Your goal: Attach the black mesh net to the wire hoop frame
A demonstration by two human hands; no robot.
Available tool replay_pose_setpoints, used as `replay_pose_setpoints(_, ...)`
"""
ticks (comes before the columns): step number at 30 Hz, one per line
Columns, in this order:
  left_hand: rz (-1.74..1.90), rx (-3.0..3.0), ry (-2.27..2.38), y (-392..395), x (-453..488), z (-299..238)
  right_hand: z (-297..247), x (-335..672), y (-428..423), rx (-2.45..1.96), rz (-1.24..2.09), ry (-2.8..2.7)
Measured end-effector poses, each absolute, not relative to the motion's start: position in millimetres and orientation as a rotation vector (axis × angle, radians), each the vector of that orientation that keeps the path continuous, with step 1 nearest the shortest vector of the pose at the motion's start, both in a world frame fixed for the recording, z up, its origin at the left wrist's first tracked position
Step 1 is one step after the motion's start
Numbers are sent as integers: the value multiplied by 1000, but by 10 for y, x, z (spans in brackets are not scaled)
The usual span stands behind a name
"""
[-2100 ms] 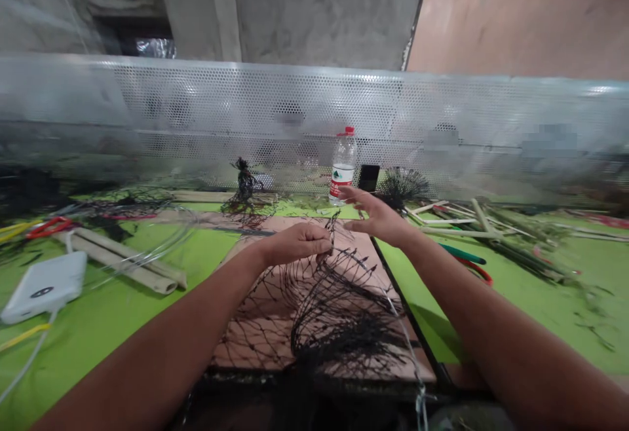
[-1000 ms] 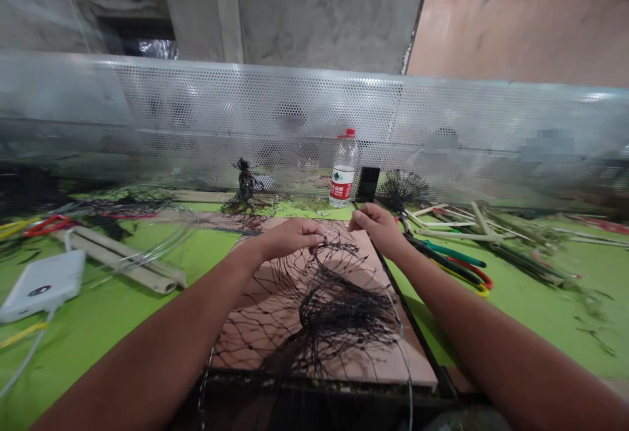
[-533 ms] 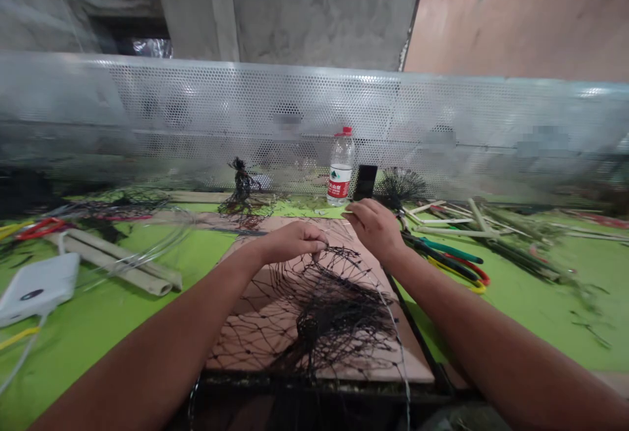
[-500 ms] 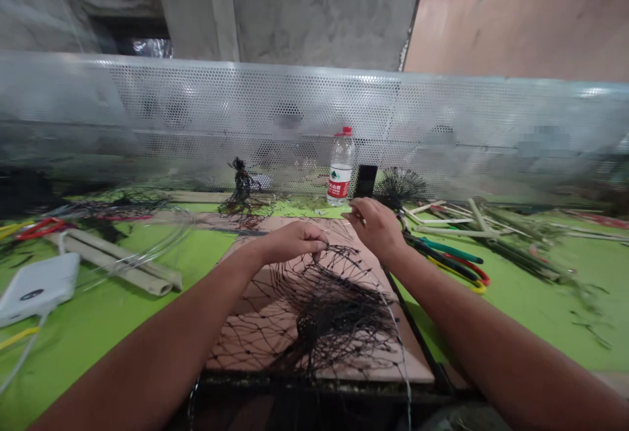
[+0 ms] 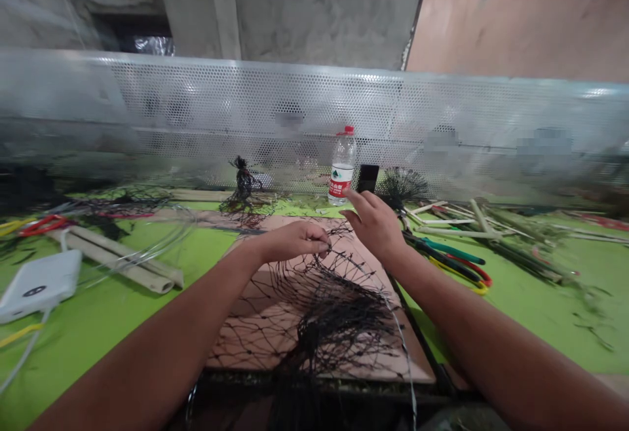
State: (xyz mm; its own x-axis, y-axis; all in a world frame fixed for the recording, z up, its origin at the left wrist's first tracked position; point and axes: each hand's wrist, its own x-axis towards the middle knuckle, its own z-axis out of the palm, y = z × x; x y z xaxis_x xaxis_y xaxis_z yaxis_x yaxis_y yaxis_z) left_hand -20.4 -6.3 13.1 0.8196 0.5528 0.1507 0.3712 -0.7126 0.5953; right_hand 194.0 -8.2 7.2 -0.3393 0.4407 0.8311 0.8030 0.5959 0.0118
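Note:
A black net [image 5: 328, 313] lies bunched over a brown board [image 5: 275, 316] in front of me, strung on a thin wire ring. My left hand [image 5: 293, 240] is closed in a pinch on the net's upper edge, near the board's far end. My right hand [image 5: 376, 224] hovers just right of it with the fingers partly spread, close to the net's edge; a thin strand may run to it, too fine to make out.
The green table [image 5: 98, 326] holds a white power bank [image 5: 40, 283] and cardboard tubes [image 5: 125, 266] at left. A water bottle [image 5: 342, 166] stands by the perforated metal screen [image 5: 314, 123]. Pliers with coloured handles [image 5: 455, 262] and sticks [image 5: 472, 218] lie at right.
My right hand opened out, came back in a pinch near the net's edge, and now lifts with the fingers loosening. The left hand keeps its pinch on the net, almost unmoved.

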Motion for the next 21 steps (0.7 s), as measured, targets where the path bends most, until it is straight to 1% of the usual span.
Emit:
replay_pose_setpoints(6,453,2434,693,-29,-196,103,71,1978,-25,-1005,-539,-2058)
replay_pose_setpoints(11,408,2393,687,-26,-165,67,75,1919,-129,-802,-461,-1996)
replay_pose_setpoints(14,363,2397,626,-20,-162,37,95,1849,-172,-587,-290,-2035)
replay_pose_setpoints(16,355,2406,624,-7,-172,21,116,1814,-170,-539,-131,-2103)
replay_pose_setpoints(19,375,2413,672,18,-197,14,138,1798,-137,-720,136,-2163)
replay_pose_setpoints(21,377,2405,674,26,-211,25,139,1805,-115,-887,235,-2099)
